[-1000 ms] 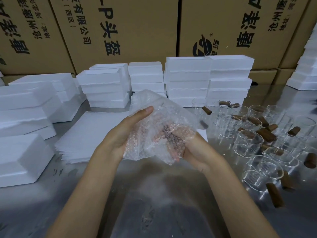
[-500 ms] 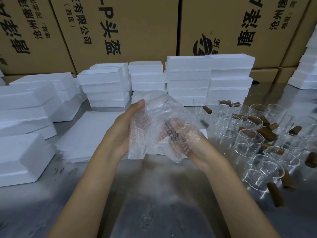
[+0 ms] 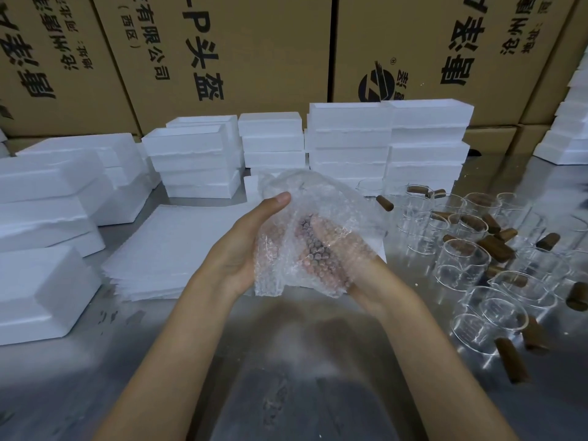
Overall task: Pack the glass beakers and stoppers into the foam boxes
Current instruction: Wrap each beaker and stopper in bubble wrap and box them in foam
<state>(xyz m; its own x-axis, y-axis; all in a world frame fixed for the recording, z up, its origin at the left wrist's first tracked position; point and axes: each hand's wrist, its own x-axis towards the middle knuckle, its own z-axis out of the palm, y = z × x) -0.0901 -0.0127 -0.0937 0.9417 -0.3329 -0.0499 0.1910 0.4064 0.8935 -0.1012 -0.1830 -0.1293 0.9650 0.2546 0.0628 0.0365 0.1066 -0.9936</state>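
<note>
Soft, even light falls from overhead, leaving the white foam boxes (image 3: 350, 135) at twelve o'clock bright but not blown out. The metal table (image 3: 286, 393) shows hazy glare and a dim, blurred shadow at six o'clock, and small glints mark the glass beakers (image 3: 461, 262) at three o'clock. Wide-angle distortion tilts the cardboard cartons (image 3: 254, 43) outward toward the edges, where detail turns softer.
</note>
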